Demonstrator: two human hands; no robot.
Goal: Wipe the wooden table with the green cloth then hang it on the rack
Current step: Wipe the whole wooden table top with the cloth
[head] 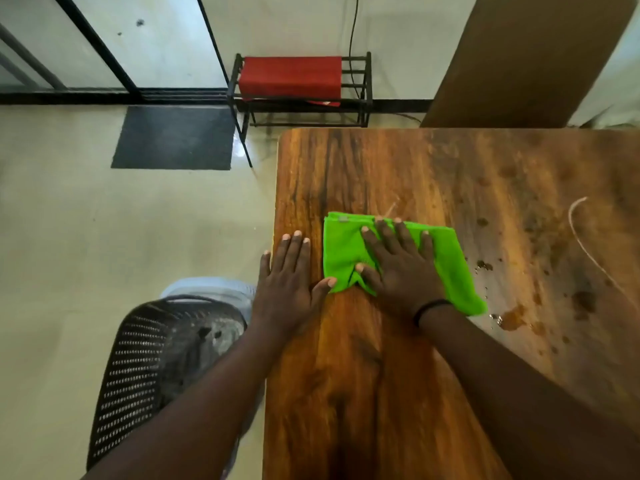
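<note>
Two hands lay flat on the wooden surface [381, 358]: the right hand [398, 268], fingers spread and palm down, pressed on the folded green cloth [341, 251], gripping nothing, while the left hand [287, 275] rested open on bare wood at the cloth's nine o'clock, its thumb tip touching the cloth's near corner. The cloth sat close to the surface's left edge, so the wiping step looked to be in hand and far from finished, judging by the brown spots and a wet patch [512, 318] from the cloth's three to five o'clock. The next move would likely call for a pressed sweep toward those marks, with open wood all the way; a thin pale cord [585, 244] at three o'clock could get dragged along. Toward nine o'clock little room remained before the edge, beyond which a black perforated chair [138, 368] stood on the floor. The black rack [360, 88], carrying a red cloth [291, 79], stood at twelve o'clock past the far edge, its right-hand bars bare.
</note>
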